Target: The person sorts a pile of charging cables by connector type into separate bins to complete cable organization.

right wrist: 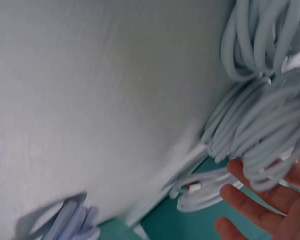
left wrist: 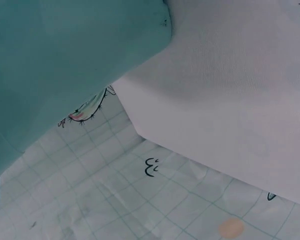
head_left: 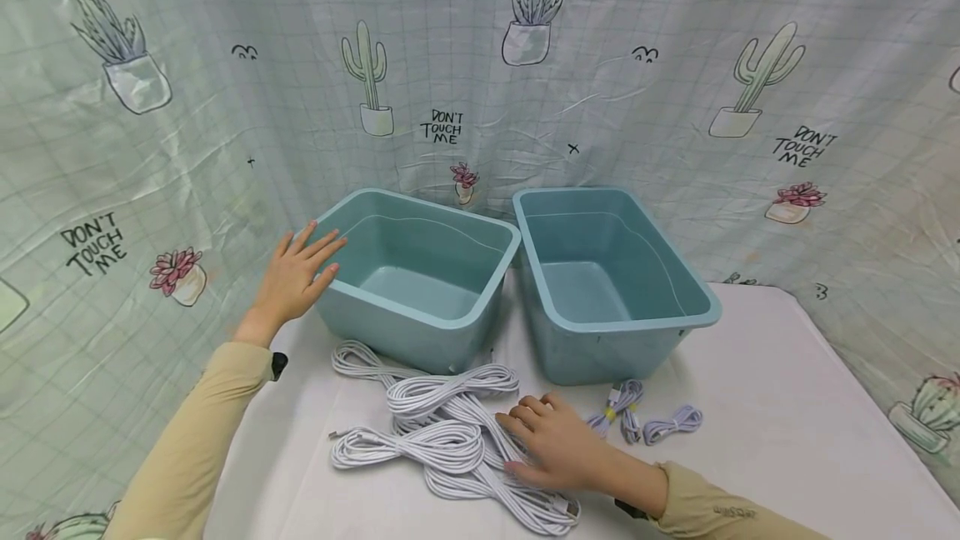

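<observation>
A white counter (head_left: 765, 365) stands against a pale hanging sheet (head_left: 637, 115) printed with grid lines, cacti and other potted plants; the sheet covers the back and both sides. Its lettering (head_left: 442, 127) reads "DON'T TOUCH ME" in three places: left, middle and right. Two blue-green bins sit at the back of the counter, side by side: the left bin (head_left: 405, 323) and the right bin (head_left: 607, 352). In front of them lies a pile of white cables (head_left: 450, 444), coiled into at least three bundles that overlap too much for an exact count, with a metal plug showing at the left end. At least two pale purple cables lie just in front of the right bin: a bundle (head_left: 611, 412) bound with yellow ties and, beside it, a smaller coil (head_left: 684, 418). The left hand (head_left: 298, 273) is over the left bin's outer rim, its fingers spread. The right hand (head_left: 555, 444) rests at the right side of the white pile, fingers apart and slightly bent against a coil; whether they press on it cannot be told. Both arms wear tan sleeves (head_left: 202, 432).
</observation>
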`<state>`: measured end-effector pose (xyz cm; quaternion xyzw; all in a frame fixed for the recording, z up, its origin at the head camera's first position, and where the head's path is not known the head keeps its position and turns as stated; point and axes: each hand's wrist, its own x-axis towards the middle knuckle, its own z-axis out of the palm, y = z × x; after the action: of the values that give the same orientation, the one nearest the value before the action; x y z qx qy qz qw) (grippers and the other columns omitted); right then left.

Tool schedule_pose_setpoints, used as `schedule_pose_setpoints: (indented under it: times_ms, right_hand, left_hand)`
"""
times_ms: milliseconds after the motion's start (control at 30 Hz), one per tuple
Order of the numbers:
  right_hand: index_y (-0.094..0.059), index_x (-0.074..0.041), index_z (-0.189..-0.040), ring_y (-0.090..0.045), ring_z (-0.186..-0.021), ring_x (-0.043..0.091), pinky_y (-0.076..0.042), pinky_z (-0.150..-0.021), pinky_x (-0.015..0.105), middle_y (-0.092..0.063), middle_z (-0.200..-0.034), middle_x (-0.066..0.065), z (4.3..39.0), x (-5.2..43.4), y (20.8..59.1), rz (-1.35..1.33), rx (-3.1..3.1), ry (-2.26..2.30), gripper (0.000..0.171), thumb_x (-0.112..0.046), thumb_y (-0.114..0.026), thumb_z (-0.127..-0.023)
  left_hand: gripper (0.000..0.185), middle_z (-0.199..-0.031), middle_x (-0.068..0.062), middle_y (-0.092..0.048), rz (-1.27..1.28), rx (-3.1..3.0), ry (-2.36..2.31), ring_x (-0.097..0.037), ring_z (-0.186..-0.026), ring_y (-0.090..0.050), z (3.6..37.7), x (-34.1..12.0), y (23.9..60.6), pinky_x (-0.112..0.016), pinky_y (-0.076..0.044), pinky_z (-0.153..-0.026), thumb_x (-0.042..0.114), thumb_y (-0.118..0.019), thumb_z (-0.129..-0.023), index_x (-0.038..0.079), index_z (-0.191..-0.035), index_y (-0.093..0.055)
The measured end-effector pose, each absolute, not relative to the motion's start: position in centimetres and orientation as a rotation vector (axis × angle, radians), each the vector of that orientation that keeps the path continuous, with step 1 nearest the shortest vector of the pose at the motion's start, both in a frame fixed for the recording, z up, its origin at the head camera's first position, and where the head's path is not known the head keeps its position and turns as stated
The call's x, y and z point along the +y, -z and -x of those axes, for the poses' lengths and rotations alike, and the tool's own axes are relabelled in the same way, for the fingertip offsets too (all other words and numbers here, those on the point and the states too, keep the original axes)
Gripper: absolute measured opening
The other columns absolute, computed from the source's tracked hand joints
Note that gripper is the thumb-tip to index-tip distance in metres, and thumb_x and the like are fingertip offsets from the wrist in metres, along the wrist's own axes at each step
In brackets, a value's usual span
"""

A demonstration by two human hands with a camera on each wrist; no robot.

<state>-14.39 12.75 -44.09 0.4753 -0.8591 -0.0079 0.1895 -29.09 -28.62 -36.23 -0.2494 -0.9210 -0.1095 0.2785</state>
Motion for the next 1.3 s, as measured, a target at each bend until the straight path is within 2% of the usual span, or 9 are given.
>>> schedule_pose_setpoints:
  times_ms: [367, 700, 1067, 1300]
  right_hand:
    - [-0.046, -0.011, -0.123, -0.047, -0.086, 0.013, -0.036, -0.069, 0.029, -0.052, -0.096, -0.001, 13.8, 11.7, 44.5, -1.318, -2.506, 0.119, 0.061, -0.054, -0.050, -0.080]
    - [-0.043, -0.014, -0.119, -0.033, -0.070, 0.011, -0.026, -0.058, 0.022, -0.041, -0.087, 0.000, 13.6, 11.5, 44.2, -1.242, -2.596, 0.054, 0.051, -0.035, -0.055, -0.074]
    - [-0.047, -0.016, -0.120, -0.038, -0.074, 0.010, -0.028, -0.054, 0.020, -0.042, -0.090, 0.002, 13.6, 12.6, 42.8, -1.196, -2.656, -0.113, 0.047, -0.023, -0.054, -0.074]
    - [-0.054, -0.016, -0.114, -0.040, -0.073, 0.009, -0.030, -0.054, 0.019, -0.045, -0.088, 0.002, 14.0, 13.2, 41.0, -1.265, -2.600, -0.220, 0.043, -0.019, -0.056, -0.071]
  left_hand:
    - [0.046, -0.133, -0.011, -0.048, 0.662, -2.449, 0.298, -0.035, -0.133, -0.027, 29.1, -28.6, 36.4, -0.054, -0.015, -0.107, 0.039, -0.035, -0.094, 0.013, -0.130, -0.048]
    - [0.046, -0.130, -0.010, -0.051, 0.652, -2.399, 0.282, -0.034, -0.132, -0.031, 29.2, -28.6, 36.6, -0.054, -0.018, -0.106, 0.039, -0.037, -0.093, 0.013, -0.128, -0.050]
    - [0.050, -0.129, -0.010, -0.053, 0.643, -2.357, 0.325, -0.034, -0.130, -0.033, 29.4, -28.5, 36.9, -0.053, -0.019, -0.106, 0.044, -0.032, -0.094, 0.012, -0.127, -0.052]
    - [0.050, -0.129, -0.009, -0.053, 0.644, -2.349, 0.312, -0.035, -0.129, -0.035, 29.5, -28.5, 36.9, -0.054, -0.021, -0.104, 0.044, -0.032, -0.093, 0.014, -0.127, -0.051]
